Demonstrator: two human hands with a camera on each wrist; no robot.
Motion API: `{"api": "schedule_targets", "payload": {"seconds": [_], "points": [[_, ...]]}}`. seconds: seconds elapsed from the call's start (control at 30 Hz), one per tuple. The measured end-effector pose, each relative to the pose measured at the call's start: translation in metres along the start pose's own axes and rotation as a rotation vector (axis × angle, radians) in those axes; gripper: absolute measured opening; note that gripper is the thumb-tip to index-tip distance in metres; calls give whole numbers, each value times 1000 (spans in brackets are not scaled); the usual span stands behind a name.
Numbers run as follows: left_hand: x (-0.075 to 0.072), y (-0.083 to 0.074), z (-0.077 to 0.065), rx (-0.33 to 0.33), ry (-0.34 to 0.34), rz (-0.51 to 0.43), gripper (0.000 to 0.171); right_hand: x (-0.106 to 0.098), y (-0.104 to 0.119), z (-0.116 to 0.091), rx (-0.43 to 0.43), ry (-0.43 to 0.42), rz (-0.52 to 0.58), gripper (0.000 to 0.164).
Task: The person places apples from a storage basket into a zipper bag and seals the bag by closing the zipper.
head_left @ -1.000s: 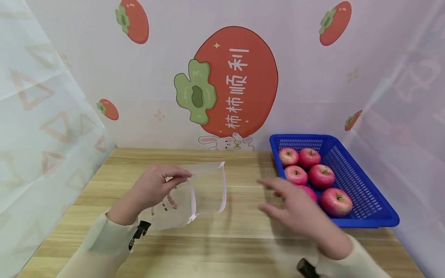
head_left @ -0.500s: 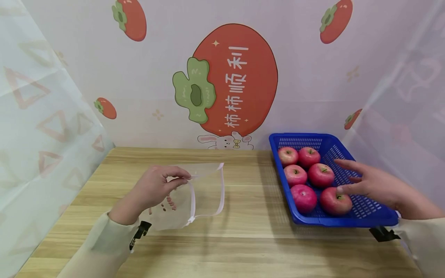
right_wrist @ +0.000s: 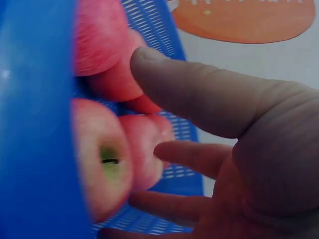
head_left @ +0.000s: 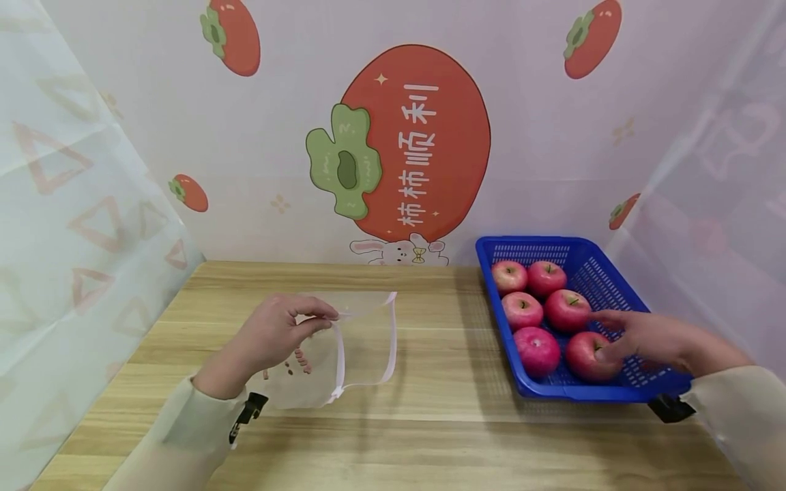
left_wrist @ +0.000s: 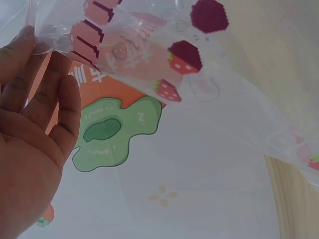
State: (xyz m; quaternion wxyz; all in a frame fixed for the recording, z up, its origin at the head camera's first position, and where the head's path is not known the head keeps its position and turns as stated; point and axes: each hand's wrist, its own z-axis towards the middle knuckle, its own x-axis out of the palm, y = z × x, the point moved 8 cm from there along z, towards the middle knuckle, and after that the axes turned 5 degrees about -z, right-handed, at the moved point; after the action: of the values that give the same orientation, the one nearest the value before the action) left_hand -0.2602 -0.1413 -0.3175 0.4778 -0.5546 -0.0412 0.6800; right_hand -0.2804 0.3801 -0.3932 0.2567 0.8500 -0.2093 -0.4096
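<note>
A clear zip bag [head_left: 367, 351] with printed pictures hangs by its upper edge from my left hand [head_left: 276, 335], whose thumb and fingers pinch it; its mouth gapes to the right. Strawberry prints show on the bag [left_wrist: 184, 64] in the left wrist view. Over the right part of the blue basket [head_left: 608, 393], my right hand [head_left: 666, 342] reaches in with thumb and fingers spread. They are beside the front right apple [head_left: 586, 360]; contact cannot be told. In the right wrist view, this apple [right_wrist: 92, 169] stands apart from the thumb, stem facing the camera.
Several other red apples, such as one at the back left [head_left: 510, 277], sit in the basket's left half. The wooden table [head_left: 424, 443] ends against a patterned back wall [head_left: 276, 136], with cloth sides left and right.
My right hand has swung right from beside the basket to over its right part, then lowered left toward the front right apple. My left hand keeps pinching the bag in about the same place.
</note>
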Motion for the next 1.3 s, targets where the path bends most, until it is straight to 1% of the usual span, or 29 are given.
{"api": "schedule_targets", "payload": {"seconds": [0.07,0.2,0.37,0.43,0.57,0.67,0.83,1.03,1.17,1.23,1.3], "points": [[0,0,0,5,0,-3,17,4,-3,3,20,17,12,90],[1,-1,0,26,3,-4,18,10,-6,7,25,33,42,86],[2,-2,0,42,6,-6,17,18,-4,10,7,20,15,84],[2,-2,0,40,7,-8,17,21,0,12,-26,13,-14,85],[2,-1,0,38,9,-10,18,24,7,14,-108,-23,-153,87],[3,-1,0,41,8,-17,18,23,10,15,-133,-52,-252,85],[3,0,-1,36,9,-19,18,21,8,17,-129,-79,-317,81],[5,1,0,20,17,-8,18,22,9,14,-154,-105,-333,81],[5,2,-1,-4,19,0,18,15,13,9,-158,-156,-353,82],[5,2,-1,-10,18,1,17,11,15,6,-146,-189,-355,84],[4,1,-1,-9,15,5,17,8,17,4,-134,-214,-337,87]]}}
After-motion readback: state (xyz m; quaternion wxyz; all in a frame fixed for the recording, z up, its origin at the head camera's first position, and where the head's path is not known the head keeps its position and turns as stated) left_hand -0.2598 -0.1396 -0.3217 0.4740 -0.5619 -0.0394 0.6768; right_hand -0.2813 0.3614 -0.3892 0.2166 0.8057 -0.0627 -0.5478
